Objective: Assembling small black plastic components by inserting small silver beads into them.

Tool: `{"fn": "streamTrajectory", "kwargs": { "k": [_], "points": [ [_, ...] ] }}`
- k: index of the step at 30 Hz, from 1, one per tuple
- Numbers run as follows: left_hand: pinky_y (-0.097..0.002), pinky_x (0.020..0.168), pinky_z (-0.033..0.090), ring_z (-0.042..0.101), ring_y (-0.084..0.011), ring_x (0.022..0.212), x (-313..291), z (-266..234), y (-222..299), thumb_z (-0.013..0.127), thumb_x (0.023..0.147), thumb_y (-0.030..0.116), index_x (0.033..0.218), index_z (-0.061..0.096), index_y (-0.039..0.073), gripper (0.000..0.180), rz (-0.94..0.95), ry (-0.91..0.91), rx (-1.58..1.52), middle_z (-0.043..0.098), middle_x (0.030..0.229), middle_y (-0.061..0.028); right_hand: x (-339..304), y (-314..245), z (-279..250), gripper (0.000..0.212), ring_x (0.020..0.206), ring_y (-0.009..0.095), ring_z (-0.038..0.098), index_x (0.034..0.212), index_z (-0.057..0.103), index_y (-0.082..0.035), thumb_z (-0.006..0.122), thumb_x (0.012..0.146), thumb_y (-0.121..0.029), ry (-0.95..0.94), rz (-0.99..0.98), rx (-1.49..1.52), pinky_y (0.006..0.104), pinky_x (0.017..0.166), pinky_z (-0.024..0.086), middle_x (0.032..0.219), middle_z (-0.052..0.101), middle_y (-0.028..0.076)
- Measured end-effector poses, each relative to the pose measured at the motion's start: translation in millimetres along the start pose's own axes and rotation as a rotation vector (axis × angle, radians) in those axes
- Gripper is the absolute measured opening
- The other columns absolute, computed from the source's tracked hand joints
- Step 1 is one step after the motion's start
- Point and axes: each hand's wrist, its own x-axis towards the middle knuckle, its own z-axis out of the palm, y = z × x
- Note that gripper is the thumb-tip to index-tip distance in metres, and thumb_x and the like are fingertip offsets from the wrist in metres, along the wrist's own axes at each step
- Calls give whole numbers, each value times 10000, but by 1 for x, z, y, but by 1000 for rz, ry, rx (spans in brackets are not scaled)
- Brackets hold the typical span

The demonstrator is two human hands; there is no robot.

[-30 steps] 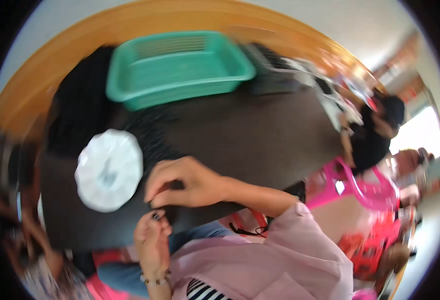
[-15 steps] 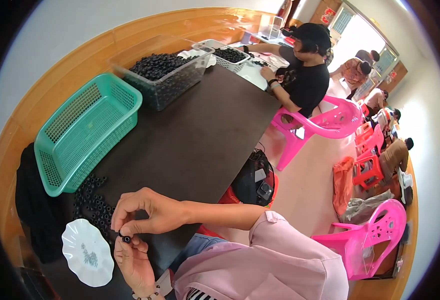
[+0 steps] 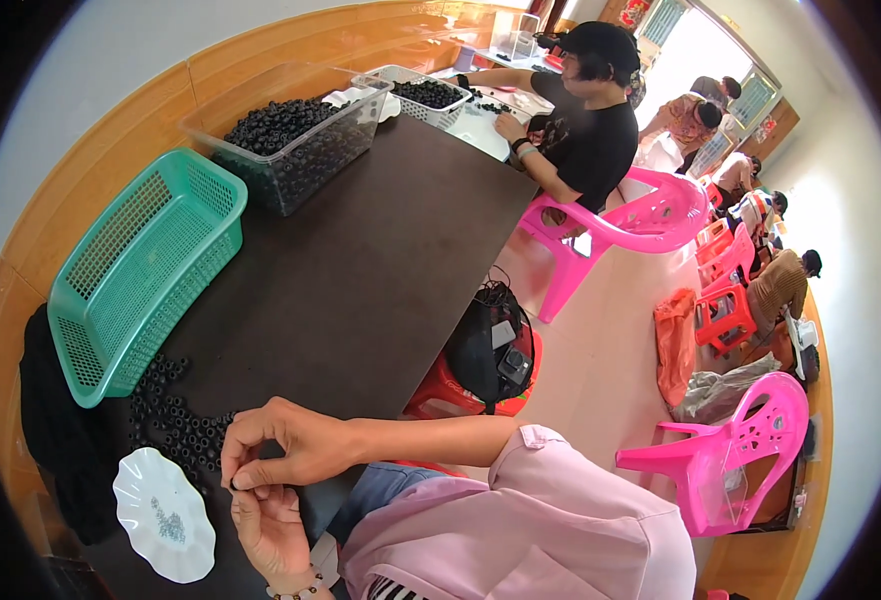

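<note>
My right hand [image 3: 285, 445] and my left hand [image 3: 270, 530] meet at the lower left, fingertips pinched together. Between them a small black ring-shaped part [image 3: 235, 487] is mostly covered by the fingers. A beaded bracelet circles my left wrist. Close by on the dark table lies a spread of loose black ring-shaped parts [image 3: 175, 420]. Beside them, a white scalloped dish [image 3: 140, 500] holds a patch of tiny, shiny grey pieces, too small to name.
A green perforated basket [image 3: 225, 240] stands past the loose parts. Behind it, a clear tub [image 3: 305, 165] is full of black parts. A co-worker in black [image 3: 610, 140] sits at the table's far end. A bag [image 3: 470, 360] rests on a red stool; pink chairs [image 3: 650, 215] stand at right.
The view has shifted slightly. My fingers have closed further over the black part, whose open ring end showed before and is now mostly hidden.
</note>
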Motion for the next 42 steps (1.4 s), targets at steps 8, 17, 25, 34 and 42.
{"fn": "streamTrajectory", "kwargs": {
  "k": [8, 17, 25, 34, 42],
  "points": [
    [-243, 762, 444, 510, -89, 822, -12, 1, 0, 637, 939, 215, 1323, 478, 38, 452, -32, 91, -197, 571, 975, 12, -4, 5, 10, 132, 845, 160, 655, 958, 706, -29, 689, 869, -126, -21, 31, -19, 288, 773, 522, 878, 679, 62],
    [-244, 675, 446, 542, -92, 744, -21, 17, -12, 649, 932, 236, 957, 631, 73, 165, 12, 108, -167, 624, 866, 4, -15, 1, 7, 125, 883, 160, 630, 987, 691, 24, 620, 884, 15, -1, 164, 6, 280, 794, 503, 982, 676, 129],
    [-206, 680, 460, 538, -56, 714, -31, 12, -8, 638, 943, 255, 1017, 673, 47, 224, 31, 142, -162, 634, 857, 14, -14, 9, 13, 121, 959, 179, 590, 984, 667, 30, 668, 877, -25, 21, 177, 102, 318, 866, 473, 1045, 678, 165],
    [-204, 670, 464, 535, -55, 698, -34, 11, -10, 641, 942, 256, 968, 675, 61, 200, 44, 184, -173, 632, 833, 13, -17, 13, 14, 128, 873, 131, 573, 942, 719, -27, 740, 820, -59, -33, 105, -94, 274, 786, 465, 1000, 704, 76],
    [-207, 650, 467, 536, -60, 670, -36, 9, -9, 664, 923, 274, 916, 672, 82, 192, 29, 205, -205, 631, 794, 13, -16, 12, 13, 118, 892, 190, 589, 902, 705, -2, 749, 795, -28, -73, 87, -188, 311, 819, 458, 952, 699, 113]
  ]
}}
